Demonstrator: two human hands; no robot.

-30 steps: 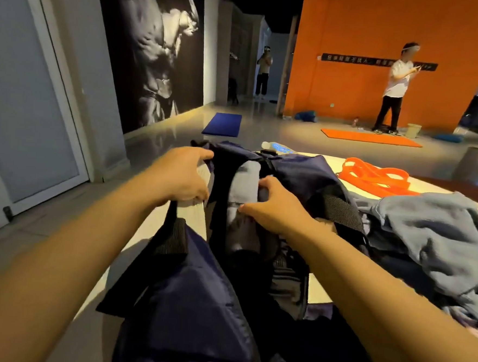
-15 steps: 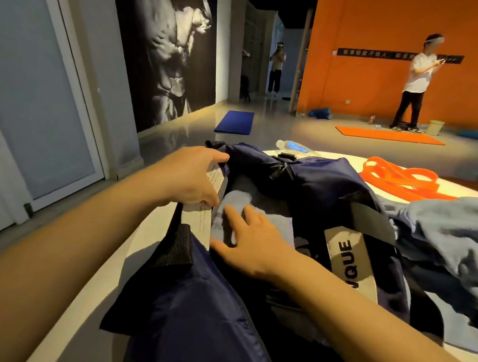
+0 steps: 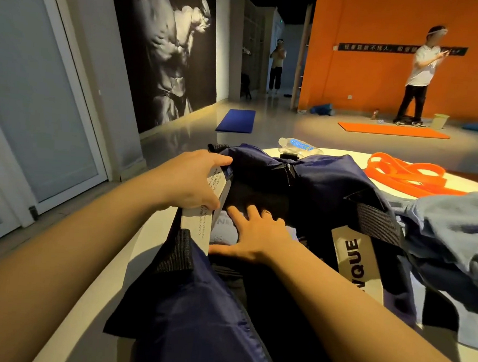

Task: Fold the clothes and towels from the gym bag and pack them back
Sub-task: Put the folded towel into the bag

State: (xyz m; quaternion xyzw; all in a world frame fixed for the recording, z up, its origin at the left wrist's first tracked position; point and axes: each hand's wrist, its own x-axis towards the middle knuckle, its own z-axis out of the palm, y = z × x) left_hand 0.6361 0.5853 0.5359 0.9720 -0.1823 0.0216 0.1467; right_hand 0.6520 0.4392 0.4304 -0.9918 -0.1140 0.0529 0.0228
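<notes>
Gym bag (image 3: 330,187) on table (image 3: 105,298), bands (image 3: 408,175) behind, clothes (image 3: 454,238) right

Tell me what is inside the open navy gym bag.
Inside the navy gym bag, a pale folded cloth shows under the flat right hand. The left hand holds the edge open. Deeper contents are dark and covered.

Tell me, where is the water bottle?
In the head view, the water bottle lies on the white table, just behind the navy gym bag, left of the orange bands.
</notes>
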